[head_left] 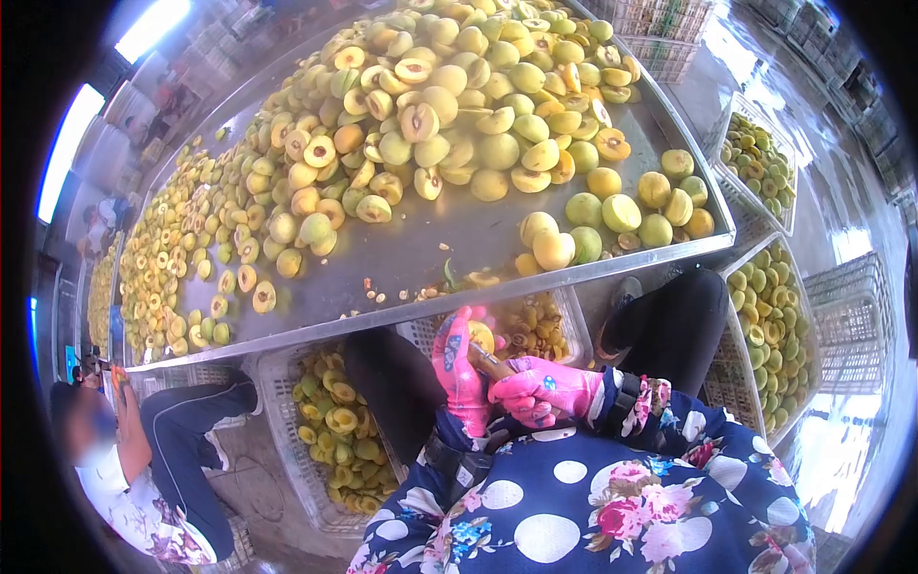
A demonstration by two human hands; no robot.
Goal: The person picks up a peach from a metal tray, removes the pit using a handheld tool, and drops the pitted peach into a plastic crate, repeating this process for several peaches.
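Observation:
My left hand (458, 373), in a pink glove, is closed around a yellow stone fruit (482, 335), which shows beside the fingers. In a matching glove, my right hand (550, 390) grips a short brownish tool (490, 364) that points at the fruit. The tool's tip is hard to make out. Both hands are close together over my lap, just below the metal table's near rim (430, 311). Beneath and beyond them, a white crate (577, 320) holds yellow fruit pieces.
A large heap of whole and halved fruit (440, 105) covers much of the table. Left of my legs stands a crate of fruit halves (339, 430). More filled crates (770, 330) stand at the right. Another person (158, 478) sits at the lower left.

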